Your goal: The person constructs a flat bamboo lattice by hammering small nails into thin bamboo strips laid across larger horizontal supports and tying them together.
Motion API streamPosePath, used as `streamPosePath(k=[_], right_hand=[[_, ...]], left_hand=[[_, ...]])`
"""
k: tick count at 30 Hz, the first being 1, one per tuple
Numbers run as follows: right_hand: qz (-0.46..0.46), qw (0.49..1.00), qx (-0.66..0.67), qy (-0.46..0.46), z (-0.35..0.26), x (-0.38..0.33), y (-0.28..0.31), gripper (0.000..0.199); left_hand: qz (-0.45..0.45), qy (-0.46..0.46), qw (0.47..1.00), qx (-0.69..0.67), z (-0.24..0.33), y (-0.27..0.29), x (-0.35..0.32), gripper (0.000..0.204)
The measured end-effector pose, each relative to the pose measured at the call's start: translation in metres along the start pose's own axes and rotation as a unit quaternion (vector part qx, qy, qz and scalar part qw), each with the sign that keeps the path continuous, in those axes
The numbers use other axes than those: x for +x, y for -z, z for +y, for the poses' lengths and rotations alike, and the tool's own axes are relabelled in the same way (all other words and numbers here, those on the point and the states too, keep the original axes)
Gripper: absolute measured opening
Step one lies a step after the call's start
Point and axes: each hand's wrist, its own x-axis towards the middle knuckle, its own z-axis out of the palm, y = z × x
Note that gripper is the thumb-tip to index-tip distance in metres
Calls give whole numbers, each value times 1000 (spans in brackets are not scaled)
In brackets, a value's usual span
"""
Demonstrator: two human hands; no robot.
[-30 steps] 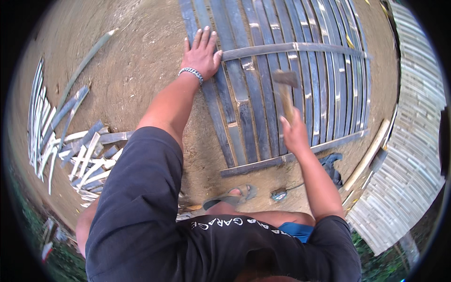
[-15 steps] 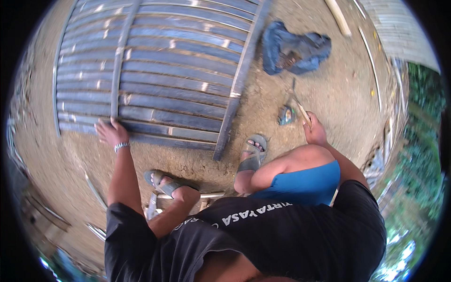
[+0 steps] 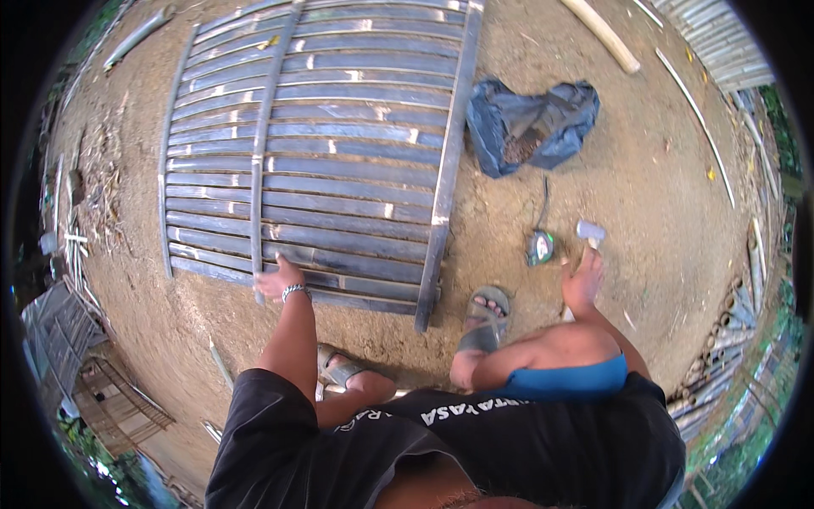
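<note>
A large panel of grey bamboo slats lies flat on the bare dirt ground, its slats held by crosswise battens. The left hand rests on the panel's near edge, fingers spread flat on the slats beside one batten, gripping nothing; a metal bracelet sits at that wrist. Far beyond the right hand's fingers, a crumpled blue-grey bag lies on the dirt just beside the panel's right batten. The right hand is closed around the handle of a hammer, whose pale head stands just past the fingertips. Just left of that hand, near the hammer head, a small green and black tape measure lies on the ground, with a dark cord trailing away toward the bag.
</note>
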Motion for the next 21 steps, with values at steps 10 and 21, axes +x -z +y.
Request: streamPosePath(k=[10,21], right_hand=[[-137,847,58,510,-232,84,6,61],[-64,970,86,217,-300,103,-32,72]], left_hand=[[-249,129,941,-190,-118,-42,152,67],[-264,180,830,-457,-87,-43,121,52]])
